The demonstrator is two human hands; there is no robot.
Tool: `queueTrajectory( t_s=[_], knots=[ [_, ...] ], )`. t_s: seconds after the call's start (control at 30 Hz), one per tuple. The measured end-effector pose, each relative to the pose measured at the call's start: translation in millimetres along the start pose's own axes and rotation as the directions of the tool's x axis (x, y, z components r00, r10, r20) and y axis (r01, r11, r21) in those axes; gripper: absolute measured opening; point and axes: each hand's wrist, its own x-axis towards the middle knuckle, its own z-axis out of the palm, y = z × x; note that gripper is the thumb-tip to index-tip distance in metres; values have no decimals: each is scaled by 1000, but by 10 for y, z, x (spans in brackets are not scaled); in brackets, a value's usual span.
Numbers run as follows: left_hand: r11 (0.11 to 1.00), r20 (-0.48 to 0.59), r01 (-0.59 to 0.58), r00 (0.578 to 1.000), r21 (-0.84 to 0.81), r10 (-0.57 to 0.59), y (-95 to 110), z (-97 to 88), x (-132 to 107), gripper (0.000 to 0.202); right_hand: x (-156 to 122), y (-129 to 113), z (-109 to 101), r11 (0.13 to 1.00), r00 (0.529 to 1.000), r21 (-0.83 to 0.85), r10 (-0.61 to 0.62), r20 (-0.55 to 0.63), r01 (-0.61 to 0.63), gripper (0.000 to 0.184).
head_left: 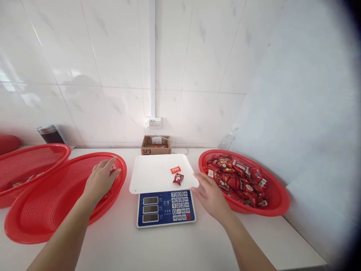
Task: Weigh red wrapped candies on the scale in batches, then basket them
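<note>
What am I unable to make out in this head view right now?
Head: whether the left hand grips the packet beside it; the hand itself hides this.
Head: scale readouts; digits too small and faint.
Head: far-left basket; left picture edge cuts it off.
Head: cardboard box; front wall hides much of its inside.

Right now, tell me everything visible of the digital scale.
The digital scale sits on the white table between red baskets. Its white, plastic-looking tray rests above a blue front panel with three displays left, keypad right, one key red. Two red packets lie on the tray; your right grip is at its right edge, contact unclear.
</note>
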Motion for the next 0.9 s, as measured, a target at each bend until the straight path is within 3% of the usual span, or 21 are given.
queueTrajectory(
  t_s=[0.07, 0.13, 0.2, 0.27, 0.33, 0.53, 0.6, 0.67, 0.73, 0.8, 0.83, 0.9],
  knots=[
    [1000, -92, 10, 996, -19, -12, -78, 59, -181, 50, 255, -264, 112, 999, 990, 0, -54, 129, 54, 50],
    [990, -247, -99, 966, -101, 71, -92, 193, -435, 45, 485, -444, 243, 997, 972, -45, -51, 229, 63, 54],
    [941, -464, -330, 847, -75, 260, -112, 358, -722, 37, 654, -533, 367, 993, 953, -103, -28, 301, 61, 54],
    [894, -573, -448, 732, 5, 370, -178, 505, -986, 38, 745, -553, 466, 987, 938, -150, -4, 345, 59, 48],
    [884, -602, -463, 686, 73, 409, -291, 601, -1193, 38, 775, -534, 534, 982, 929, -179, 17, 371, 53, 41],
    [890, -608, -420, 663, 179, 436, -585, 683, -1453, 29, 859, -547, 624, 990, 942, -133, 95, 323, -54, 28],
    [888, -615, -421, 656, 185, 439, -598, 717, -1460, 29, 963, -726, 647, 988, 948, 35, 133, 290, -149, 27],
    [887, -613, -420, 654, 193, 444, -576, 763, -1441, 29, 1083, -1035, 657, 921, 945, 317, 130, 299, -227, 31],
    [888, -615, -411, 652, 204, 443, -532, 808, -1405, 31, 1178, -1414, 641, 732, 932, 629, 22, 362, -262, 41],
    [896, -641, -394, 638, 204, 427, -482, 838, -1362, 36, 1215, -1753, 593, 578, 903, 786, -186, 387, -218, 53],
    [903, -657, -381, 632, 199, 412, -459, 844, -1340, 39, 1207, -1872, 559, 548, 884, 813, -260, 389, -197, 59],
    [916, -679, -356, 626, 187, 382, -429, 845, -1304, 45, 1152, -1956, 483, 572, 874, 815, -346, 342, -93, 71]
  ],
)
